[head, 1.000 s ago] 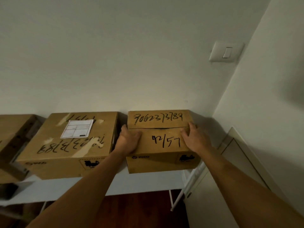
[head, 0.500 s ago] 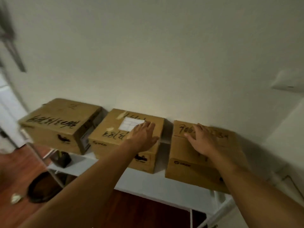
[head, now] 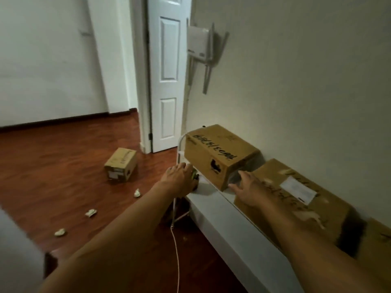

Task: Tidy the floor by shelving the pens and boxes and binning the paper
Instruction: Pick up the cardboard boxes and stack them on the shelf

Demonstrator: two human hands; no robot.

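Both my hands are open and empty, left hand (head: 176, 178) and right hand (head: 250, 187) out by the shelf (head: 213, 206), so I judge the shelving mid-way: next, the box (head: 121, 164) on the floor beyond my left, then the paper (head: 91, 212).

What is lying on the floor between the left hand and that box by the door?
Only bare wooden floor separates the left hand from the box, seen from the head camera.

Matt cardboard boxes (head: 220, 153), glossy wooden floor (head: 63, 166)
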